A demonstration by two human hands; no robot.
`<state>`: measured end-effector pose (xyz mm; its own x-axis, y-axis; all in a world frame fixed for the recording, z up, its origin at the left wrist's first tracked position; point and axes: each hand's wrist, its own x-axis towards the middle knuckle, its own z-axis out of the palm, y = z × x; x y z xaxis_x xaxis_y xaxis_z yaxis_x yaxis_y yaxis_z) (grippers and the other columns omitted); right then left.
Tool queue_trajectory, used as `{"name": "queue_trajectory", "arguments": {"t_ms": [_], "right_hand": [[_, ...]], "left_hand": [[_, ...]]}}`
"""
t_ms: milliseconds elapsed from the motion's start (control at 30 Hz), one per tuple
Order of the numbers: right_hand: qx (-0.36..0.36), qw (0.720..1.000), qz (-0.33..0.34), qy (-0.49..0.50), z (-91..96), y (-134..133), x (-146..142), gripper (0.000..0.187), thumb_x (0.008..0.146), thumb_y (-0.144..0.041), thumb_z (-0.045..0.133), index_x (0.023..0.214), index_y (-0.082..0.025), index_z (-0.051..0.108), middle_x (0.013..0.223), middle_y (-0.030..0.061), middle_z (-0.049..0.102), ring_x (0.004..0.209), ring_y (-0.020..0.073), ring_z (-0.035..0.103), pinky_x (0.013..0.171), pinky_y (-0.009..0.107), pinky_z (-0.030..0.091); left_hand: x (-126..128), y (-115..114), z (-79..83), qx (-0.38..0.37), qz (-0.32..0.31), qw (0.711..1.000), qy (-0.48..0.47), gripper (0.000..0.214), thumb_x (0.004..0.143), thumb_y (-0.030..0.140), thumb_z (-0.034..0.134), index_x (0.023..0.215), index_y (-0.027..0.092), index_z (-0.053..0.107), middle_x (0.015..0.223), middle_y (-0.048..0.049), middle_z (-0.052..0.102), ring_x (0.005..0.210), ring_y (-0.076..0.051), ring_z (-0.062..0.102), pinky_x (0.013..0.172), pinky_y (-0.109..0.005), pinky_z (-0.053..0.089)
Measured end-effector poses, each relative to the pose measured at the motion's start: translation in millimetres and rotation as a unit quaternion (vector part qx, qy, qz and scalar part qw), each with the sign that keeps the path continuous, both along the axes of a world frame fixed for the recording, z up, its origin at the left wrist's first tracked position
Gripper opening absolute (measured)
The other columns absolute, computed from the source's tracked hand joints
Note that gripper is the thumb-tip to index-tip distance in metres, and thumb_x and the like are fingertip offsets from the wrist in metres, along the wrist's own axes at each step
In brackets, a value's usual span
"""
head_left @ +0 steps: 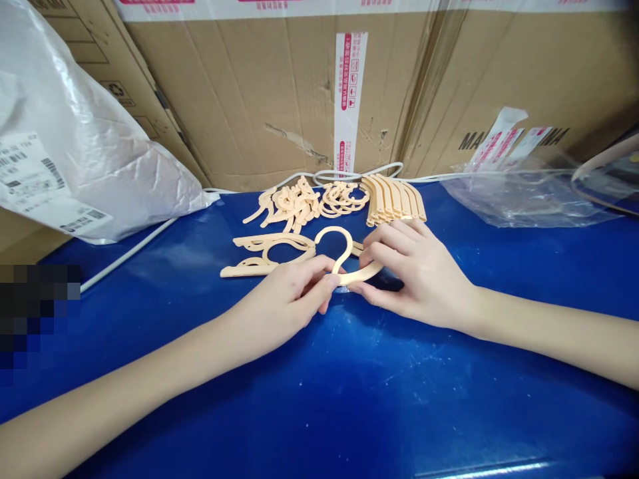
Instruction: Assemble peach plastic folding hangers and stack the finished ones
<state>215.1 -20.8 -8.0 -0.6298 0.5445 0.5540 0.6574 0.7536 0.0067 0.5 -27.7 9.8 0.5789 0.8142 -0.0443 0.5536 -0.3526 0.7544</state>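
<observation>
While my left hand (295, 293) and right hand (417, 276) pinch a cream, hooked plastic hanger part (346, 250), fitting seems underway; next, press squarely.

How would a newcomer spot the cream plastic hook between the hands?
On the glossy blue tabletop, find where the bare left hand and bare right hand nearly meet. The curved cream plastic hook rises from the left hand's grip, open end leftward. Unlike the cream plastic pieces lying behind it, this one is held.
</observation>
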Motion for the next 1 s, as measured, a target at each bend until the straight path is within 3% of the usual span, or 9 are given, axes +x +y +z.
{"name": "queue_trajectory", "arguments": {"t_ms": [300, 433, 633, 867, 1000], "right_hand": [[-0.023, 0.998, -0.023, 0.059, -2.8, 3.2, 2.0, 0.035, 0.085, -0.050, 0.059, 0.093, -0.017, 0.057, 0.113, 0.0136, 0.057, 0.104, 0.0268, 0.053, 0.088, 0.041, 0.042], [-0.043, 0.995, -0.028, 0.088, -2.0, 4.1, 3.0, 0.038, 0.084, -0.051, 0.062, 0.099, -0.017, 0.055, 0.107, 0.0121, 0.059, 0.101, 0.0259, 0.054, 0.085, 0.039, 0.042], [-0.100, 0.992, -0.012, 0.073, -1.5, 3.0, 3.3, 0.033, 0.092, -0.044, 0.055, 0.111, -0.017, 0.057, 0.076, -0.0011, 0.059, 0.076, 0.0164, 0.056, 0.079, 0.035, 0.038], [-0.111, 0.993, 0.020, 0.028, -0.8, 3.9, 2.2, 0.027, 0.097, -0.036, 0.046, 0.109, -0.018, 0.063, 0.091, 0.0030, 0.065, 0.087, 0.0178, 0.056, 0.080, 0.035, 0.035], [-0.108, 0.994, 0.022, 0.025, -0.1, 3.0, 2.3, 0.027, 0.098, -0.036, 0.045, 0.105, -0.018, 0.063, 0.090, 0.0037, 0.064, 0.086, 0.0180, 0.055, 0.079, 0.035, 0.034]], "left_hand": [[-3.5, 6.0, -4.5, -0.030, -0.025, 0.999, -0.005, 0.030, 0.095, 0.042, 0.045, 0.085, 0.017, 0.057, 0.065, 0.0042, 0.051, 0.051, -0.007, 0.045, 0.047, -0.019, 0.034], [-2.0, 6.3, -3.5, -0.041, -0.023, 0.999, -0.005, 0.028, 0.094, 0.041, 0.046, 0.088, 0.017, 0.059, 0.064, 0.0043, 0.052, 0.051, -0.007, 0.046, 0.047, -0.019, 0.035], [-2.4, 5.5, -3.3, -0.035, -0.029, 0.999, -0.001, 0.028, 0.095, 0.041, 0.046, 0.081, 0.018, 0.055, 0.066, 0.0048, 0.053, 0.051, -0.006, 0.048, 0.049, -0.019, 0.036], [-4.0, 3.5, -4.5, -0.005, -0.052, 0.998, 0.028, 0.030, 0.096, 0.042, 0.044, 0.083, 0.018, 0.055, 0.066, 0.0045, 0.054, 0.053, -0.008, 0.048, 0.051, -0.021, 0.036], [-4.3, 0.7, -5.0, 0.064, -0.063, 0.994, 0.056, 0.030, 0.096, 0.041, 0.044, 0.078, 0.018, 0.053, 0.061, 0.0059, 0.047, 0.052, -0.008, 0.044, 0.050, -0.021, 0.032]]}}
